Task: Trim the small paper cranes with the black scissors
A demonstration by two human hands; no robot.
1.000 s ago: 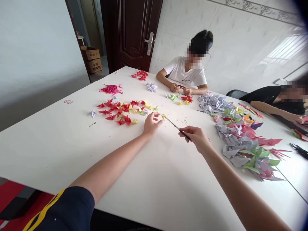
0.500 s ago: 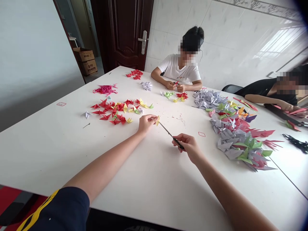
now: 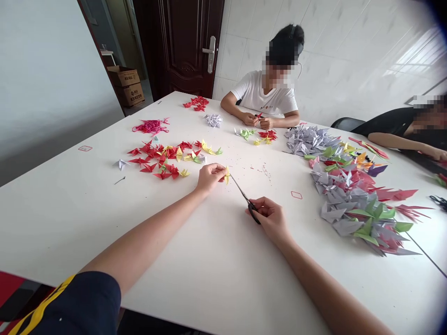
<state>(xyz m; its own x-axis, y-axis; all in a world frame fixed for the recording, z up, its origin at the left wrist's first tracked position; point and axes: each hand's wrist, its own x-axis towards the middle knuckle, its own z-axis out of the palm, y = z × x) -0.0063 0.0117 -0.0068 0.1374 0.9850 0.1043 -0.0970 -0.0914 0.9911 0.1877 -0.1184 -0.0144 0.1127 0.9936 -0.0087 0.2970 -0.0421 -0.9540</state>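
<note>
Left hand pinches a yellow paper crane narrowly at its 3 o'clock; it's light, crushable, best held by the body. Right hand wraps the scissors, tips just beside the crane at 4 o'clock, over the white table

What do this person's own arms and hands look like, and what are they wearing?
Both forearms are bare, and the left hand and right hand wear no gloves. The left arm comes out of a dark navy sleeve with yellow stripes.
</note>
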